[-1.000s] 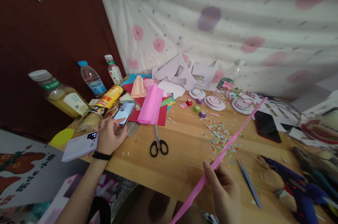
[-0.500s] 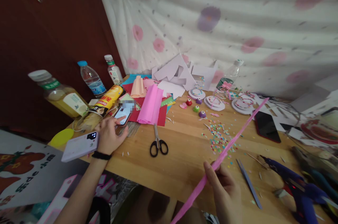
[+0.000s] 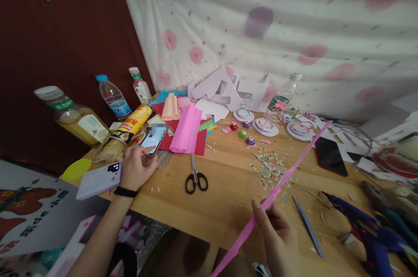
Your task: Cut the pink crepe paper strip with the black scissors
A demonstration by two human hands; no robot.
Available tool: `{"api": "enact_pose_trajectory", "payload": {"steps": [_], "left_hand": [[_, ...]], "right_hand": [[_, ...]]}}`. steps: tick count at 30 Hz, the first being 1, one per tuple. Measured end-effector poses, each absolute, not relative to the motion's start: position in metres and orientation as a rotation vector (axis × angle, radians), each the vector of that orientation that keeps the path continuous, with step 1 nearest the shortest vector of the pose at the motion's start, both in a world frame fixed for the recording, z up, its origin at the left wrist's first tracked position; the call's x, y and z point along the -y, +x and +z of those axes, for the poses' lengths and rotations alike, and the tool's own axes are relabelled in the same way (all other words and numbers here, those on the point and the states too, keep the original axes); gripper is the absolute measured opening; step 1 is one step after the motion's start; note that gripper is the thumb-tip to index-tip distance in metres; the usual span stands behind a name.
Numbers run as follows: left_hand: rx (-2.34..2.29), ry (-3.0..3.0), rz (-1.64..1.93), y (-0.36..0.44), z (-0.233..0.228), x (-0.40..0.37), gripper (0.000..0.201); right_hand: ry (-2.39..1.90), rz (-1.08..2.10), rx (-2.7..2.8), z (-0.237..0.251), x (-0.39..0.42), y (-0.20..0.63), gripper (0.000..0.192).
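My left hand [image 3: 136, 166], with a black band at the wrist, rests at the near end of a lit smartphone [image 3: 150, 143]. Its index finger touches the screen and the thumb is spread away, so the hand is open and grips nothing. My right hand [image 3: 273, 222] is closed, pinching a long pink crepe paper strip [image 3: 281, 183] between thumb and fingers. The strip slants from the bottom edge up towards the far right. Between my hands lie black-handled scissors [image 3: 196, 179], their blades reaching a pink crepe paper roll [image 3: 187, 131]. Tweezers [image 3: 307, 227] lie right of my right hand.
A blue glue gun [image 3: 362, 229] lies at the right, near a dark phone [image 3: 330, 155]. Confetti [image 3: 272, 170] is scattered mid-table. Small white-based decorations [image 3: 265, 127] stand behind it. Bottles [image 3: 112, 97], a yellow canister [image 3: 132, 124] and a lilac phone [image 3: 99, 180] are at the left.
My left index finger has shifted slightly on the phone, and the screen picture looks a little different. My right hand and the pink strip stay where they were.
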State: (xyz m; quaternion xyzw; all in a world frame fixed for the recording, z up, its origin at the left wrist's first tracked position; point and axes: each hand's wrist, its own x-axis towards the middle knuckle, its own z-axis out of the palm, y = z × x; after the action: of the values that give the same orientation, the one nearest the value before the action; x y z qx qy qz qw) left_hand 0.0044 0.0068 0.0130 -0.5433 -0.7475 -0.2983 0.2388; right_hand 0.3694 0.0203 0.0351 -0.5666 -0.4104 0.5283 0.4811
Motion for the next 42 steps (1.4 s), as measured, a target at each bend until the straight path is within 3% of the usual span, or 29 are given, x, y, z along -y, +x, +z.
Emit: {"api": "enact_pose_trajectory", "payload": {"steps": [42], "left_hand": [[2.063, -1.504, -0.928, 0.0087, 0.0178, -0.0053, 0.021]], "right_hand": [[-1.364, 1.267, 1.051, 0.0373, -0.0194, 0.3686, 0.047]]}}
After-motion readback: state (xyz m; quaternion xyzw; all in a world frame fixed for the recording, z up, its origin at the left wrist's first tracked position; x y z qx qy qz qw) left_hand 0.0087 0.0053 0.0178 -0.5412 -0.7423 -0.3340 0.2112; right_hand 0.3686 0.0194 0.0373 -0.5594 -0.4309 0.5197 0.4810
